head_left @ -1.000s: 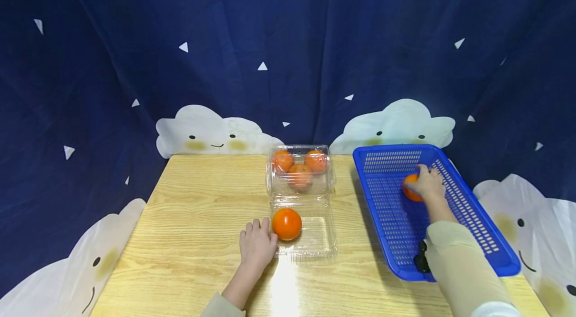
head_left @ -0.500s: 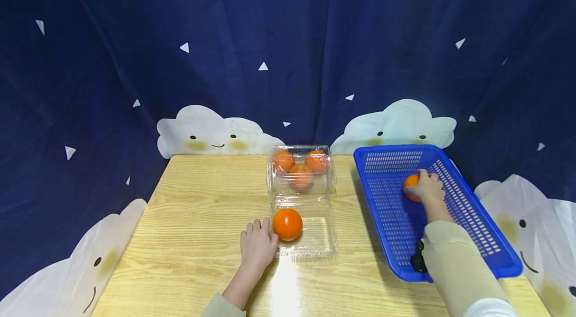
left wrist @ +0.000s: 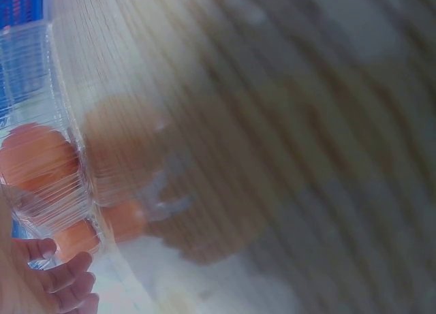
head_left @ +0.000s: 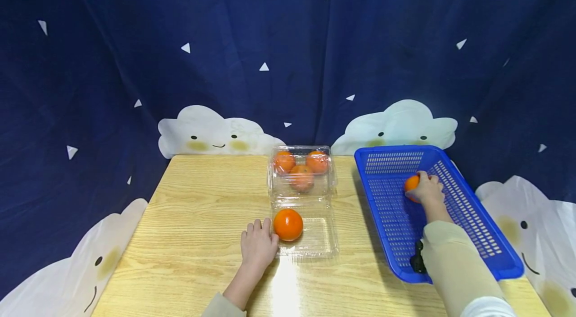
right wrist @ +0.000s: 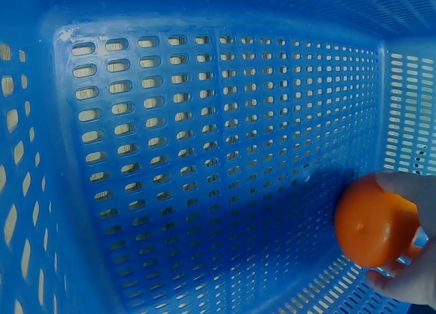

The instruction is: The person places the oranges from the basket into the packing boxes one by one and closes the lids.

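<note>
My right hand is down inside the blue basket, its fingers and thumb round an orange. The right wrist view shows this orange low over the basket floor, near one corner. On the table, a hinged clear plastic fruit box lies spread flat. One orange sits in the left of its near half. Several oranges show through the plastic of the far half. Fingers relaxed, my left hand rests at the near half's left edge, thumb right by the box; the left wrist view shows its fingers beside the plastic.
A black wrist camera on the right arm hangs over the basket's near end. The basket's raised walls surround that hand. Behind the wooden table hangs a dark blue curtain with clouds and triangles.
My right hand's fingers have settled more closely round the orange in the basket. The left hand stays at the box edge, and the box has not moved.
</note>
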The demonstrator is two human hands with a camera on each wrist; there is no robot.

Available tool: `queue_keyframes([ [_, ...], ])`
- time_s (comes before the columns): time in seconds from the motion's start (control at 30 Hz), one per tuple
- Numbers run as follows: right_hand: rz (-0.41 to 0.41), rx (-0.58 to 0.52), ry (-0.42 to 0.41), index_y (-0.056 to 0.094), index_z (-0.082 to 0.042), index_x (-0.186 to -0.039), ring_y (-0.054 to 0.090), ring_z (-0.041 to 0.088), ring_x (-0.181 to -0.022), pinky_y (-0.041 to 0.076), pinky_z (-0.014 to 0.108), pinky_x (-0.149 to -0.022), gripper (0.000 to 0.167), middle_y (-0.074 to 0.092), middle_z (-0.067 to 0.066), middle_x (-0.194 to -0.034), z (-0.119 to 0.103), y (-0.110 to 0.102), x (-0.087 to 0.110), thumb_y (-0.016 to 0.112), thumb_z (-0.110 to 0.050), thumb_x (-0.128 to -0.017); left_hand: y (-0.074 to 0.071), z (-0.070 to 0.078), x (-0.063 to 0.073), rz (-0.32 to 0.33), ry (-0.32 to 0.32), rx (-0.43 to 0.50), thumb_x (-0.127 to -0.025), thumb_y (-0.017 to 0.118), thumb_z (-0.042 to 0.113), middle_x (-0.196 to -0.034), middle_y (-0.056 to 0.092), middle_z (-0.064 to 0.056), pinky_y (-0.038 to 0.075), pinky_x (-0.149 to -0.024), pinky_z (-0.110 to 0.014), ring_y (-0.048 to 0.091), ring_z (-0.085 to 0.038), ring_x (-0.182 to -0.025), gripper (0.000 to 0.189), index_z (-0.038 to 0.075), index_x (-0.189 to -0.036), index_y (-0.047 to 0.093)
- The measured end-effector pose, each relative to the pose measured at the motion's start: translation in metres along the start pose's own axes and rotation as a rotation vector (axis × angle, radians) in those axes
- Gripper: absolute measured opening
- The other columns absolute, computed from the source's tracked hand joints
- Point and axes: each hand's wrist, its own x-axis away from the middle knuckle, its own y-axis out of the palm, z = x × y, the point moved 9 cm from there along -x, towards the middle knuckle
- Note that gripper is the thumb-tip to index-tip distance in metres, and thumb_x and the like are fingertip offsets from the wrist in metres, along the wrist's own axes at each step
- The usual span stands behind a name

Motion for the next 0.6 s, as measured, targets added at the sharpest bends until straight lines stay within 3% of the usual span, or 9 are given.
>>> queue_keyframes([
  [0.6,0.024,-0.014,0.001,0.028,0.005,-0.130,0.023,0.055,-0.113,0.031,0.064,-0.087,0.068,0.020,0.039,-0.123,0.0047,0.0009,-0.0061,0.066,-0.014,-0.078,0.0020,-0.0013,0.0000,-0.002,-0.001,-0.002,-0.080,0.051,0.028,-0.088,0.054,-0.010,0.037,-0.062,-0.037,0.047,-0.026,-0.076,0.031,0.010,-0.105,0.055],
])
